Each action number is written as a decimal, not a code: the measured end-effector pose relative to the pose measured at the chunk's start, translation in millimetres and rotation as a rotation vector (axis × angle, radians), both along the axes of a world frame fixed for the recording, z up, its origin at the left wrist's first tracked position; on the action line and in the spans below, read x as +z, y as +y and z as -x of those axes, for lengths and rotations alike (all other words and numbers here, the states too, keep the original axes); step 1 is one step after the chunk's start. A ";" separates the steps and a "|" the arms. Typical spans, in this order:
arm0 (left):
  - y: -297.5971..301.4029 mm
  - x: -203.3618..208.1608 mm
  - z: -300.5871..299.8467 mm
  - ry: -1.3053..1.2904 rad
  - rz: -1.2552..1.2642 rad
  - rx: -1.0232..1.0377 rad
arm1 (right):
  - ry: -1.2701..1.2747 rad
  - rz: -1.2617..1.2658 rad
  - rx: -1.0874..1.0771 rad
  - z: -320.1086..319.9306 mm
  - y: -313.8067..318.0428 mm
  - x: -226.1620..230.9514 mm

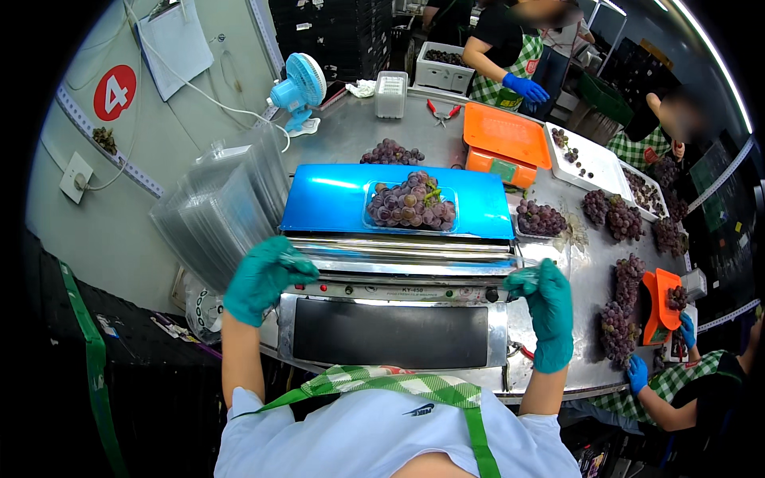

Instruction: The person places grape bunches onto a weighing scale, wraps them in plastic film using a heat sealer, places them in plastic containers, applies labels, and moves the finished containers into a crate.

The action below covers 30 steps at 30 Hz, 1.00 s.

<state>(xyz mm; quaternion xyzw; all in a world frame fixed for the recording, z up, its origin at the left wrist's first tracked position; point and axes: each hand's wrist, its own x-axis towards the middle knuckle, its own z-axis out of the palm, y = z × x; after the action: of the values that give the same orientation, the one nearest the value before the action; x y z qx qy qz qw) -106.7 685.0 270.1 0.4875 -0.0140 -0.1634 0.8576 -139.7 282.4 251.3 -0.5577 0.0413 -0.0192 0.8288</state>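
Observation:
Both my hands wear teal gloves and are closed at the two ends of the film wrapping machine (pixel 382 291). My left hand (pixel 259 280) pinches one end of the clear cling film (pixel 414 268), bunched at its fingertips. The other end is gripped by my right hand (pixel 548 312), so the film spans the machine's front, above its knobs. Just beyond, a clear tray (pixel 371 220) of purple grapes (pixel 408 201) rests on the blue top plate (pixel 315 203). A black heating plate (pixel 390 331) lies nearest my body.
Stacked clear trays (pixel 227 211) and a blue fan (pixel 301 84) stand left. An orange scale (pixel 502 131), red-handled snips (pixel 443 113) and a white bin (pixel 590 159) sit behind. Grape bunches (pixel 617 331) line the right. Co-workers' blue-gloved hands (pixel 526 88) show far right and near right.

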 end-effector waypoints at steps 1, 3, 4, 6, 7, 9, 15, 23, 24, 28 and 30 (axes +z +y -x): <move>-2.7 15.0 -1.0 -0.088 -0.040 0.068 | -0.017 0.001 -0.148 1.7 4.1 8.5; -4.9 33.2 -14.4 -0.302 0.077 0.121 | -0.329 0.038 -0.146 -12.4 10.4 24.9; -5.7 39.0 -27.7 -0.411 0.139 0.147 | -0.399 0.090 -0.190 -27.2 9.1 28.5; -4.0 50.9 -63.5 -0.581 0.002 0.254 | -0.526 0.322 -0.228 -65.8 13.8 45.0; -5.7 48.4 -91.4 -0.619 -0.071 0.283 | -0.567 0.506 -0.225 -91.7 18.3 51.6; -13.8 43.1 -136.2 -0.687 -0.267 0.399 | -0.629 0.492 -0.129 -151.3 15.5 38.0; -20.2 -92.9 -244.6 -1.006 -1.306 0.138 | -0.597 0.912 0.223 -276.2 3.6 -72.2; -45.7 -126.2 -182.3 -0.898 -1.539 -0.054 | -0.308 1.212 0.010 -193.8 38.2 -108.7; -44.6 -133.5 -181.8 -0.896 -1.484 -0.017 | -0.240 1.152 -0.013 -193.6 39.9 -114.7; -55.1 -136.0 -185.6 -0.703 -1.257 0.044 | -0.128 1.077 0.092 -204.0 34.1 -117.5; -59.3 -135.0 -189.6 -0.323 -0.987 -0.050 | -0.638 1.513 0.238 -218.7 13.9 -121.6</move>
<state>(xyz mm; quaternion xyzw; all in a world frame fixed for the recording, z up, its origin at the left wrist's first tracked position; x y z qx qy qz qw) 83.0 625.6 135.1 0.8525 -0.0791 -0.0935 0.5081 79.0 296.3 129.7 -0.9330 -0.2791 -0.1114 0.1982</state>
